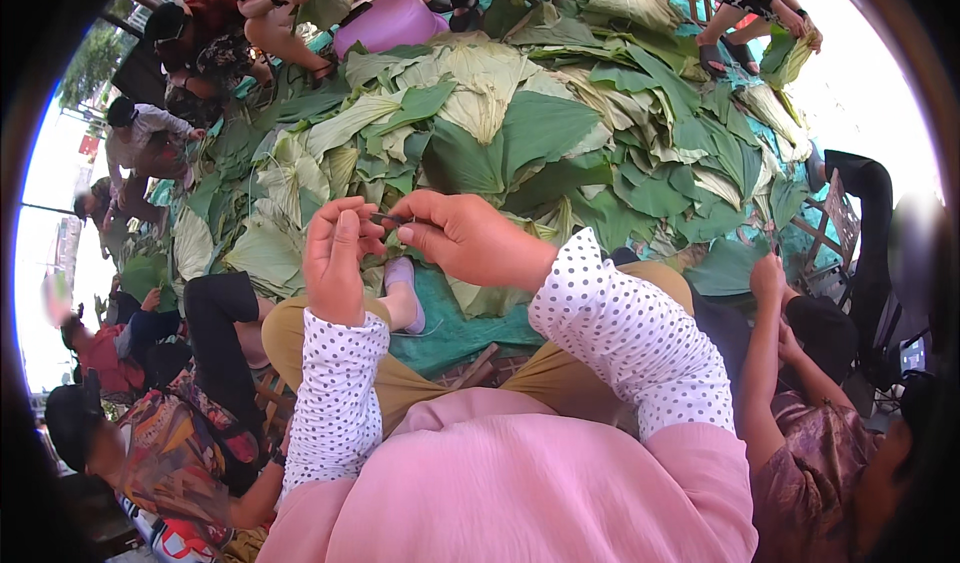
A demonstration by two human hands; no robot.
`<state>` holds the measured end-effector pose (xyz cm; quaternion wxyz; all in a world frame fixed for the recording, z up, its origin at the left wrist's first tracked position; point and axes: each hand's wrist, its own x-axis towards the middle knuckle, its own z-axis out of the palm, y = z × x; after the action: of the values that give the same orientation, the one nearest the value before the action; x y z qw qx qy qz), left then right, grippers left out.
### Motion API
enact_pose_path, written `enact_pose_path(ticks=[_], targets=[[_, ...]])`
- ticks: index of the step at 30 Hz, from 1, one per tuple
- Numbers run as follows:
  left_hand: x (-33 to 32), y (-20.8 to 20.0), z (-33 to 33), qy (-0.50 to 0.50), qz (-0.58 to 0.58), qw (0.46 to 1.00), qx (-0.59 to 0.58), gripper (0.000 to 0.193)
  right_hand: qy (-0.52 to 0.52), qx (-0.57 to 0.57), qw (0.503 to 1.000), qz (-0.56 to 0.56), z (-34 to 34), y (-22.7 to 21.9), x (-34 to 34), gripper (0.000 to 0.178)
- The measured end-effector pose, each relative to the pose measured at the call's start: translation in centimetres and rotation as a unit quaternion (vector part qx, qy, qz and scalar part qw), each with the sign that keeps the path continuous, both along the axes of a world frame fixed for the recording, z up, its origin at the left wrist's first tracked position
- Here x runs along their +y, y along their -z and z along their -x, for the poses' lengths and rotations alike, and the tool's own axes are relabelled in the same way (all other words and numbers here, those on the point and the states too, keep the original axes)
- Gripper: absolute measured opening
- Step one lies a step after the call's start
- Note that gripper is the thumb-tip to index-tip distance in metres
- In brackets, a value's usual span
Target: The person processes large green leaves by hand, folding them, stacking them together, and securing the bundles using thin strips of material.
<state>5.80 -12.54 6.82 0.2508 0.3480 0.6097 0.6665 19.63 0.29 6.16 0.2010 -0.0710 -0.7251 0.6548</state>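
Note:
My hands meet in front of me, above the near edge of a pile of large lotus leaves (490, 133). My right hand (462, 240) pinches a small, thin, dark thing (386, 220) between thumb and fingertips; its kind is too small to make out. Opposite it, my left hand (338, 263) has its fingers curled and its fingertips close against the dark thing's other end. What lies inside those fingers is partly hidden. Dotted white sleeves cover both my forearms. Below my hands are a foot in a pale purple shoe (408, 288) and green sheeting (440, 328).
Green and paler, drying leaves spread widely ahead. A purple basin (390, 25) stands at the far side. Several people sit around the pile; some handle leaves. A person (820, 413) sits close on my right, another (180, 443) on my left. A wooden chair (832, 218) stands at the right.

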Motion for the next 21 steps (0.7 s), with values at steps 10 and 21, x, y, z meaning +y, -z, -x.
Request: enact_pose_path(ticks=[10, 21], targets=[[11.5, 18.6, 4.6, 0.09, 0.195, 0.891, 0.4, 0.037, 0.129, 0.127, 0.983, -0.028, -0.9, 0.4, 0.6, 0.02], [22.9, 19.7, 4.6, 0.237, 0.415, 0.598, 0.643, 0.056, 0.143, 0.098, 0.985, 0.014, -1.0, -1.5, 3.3, 0.022]])
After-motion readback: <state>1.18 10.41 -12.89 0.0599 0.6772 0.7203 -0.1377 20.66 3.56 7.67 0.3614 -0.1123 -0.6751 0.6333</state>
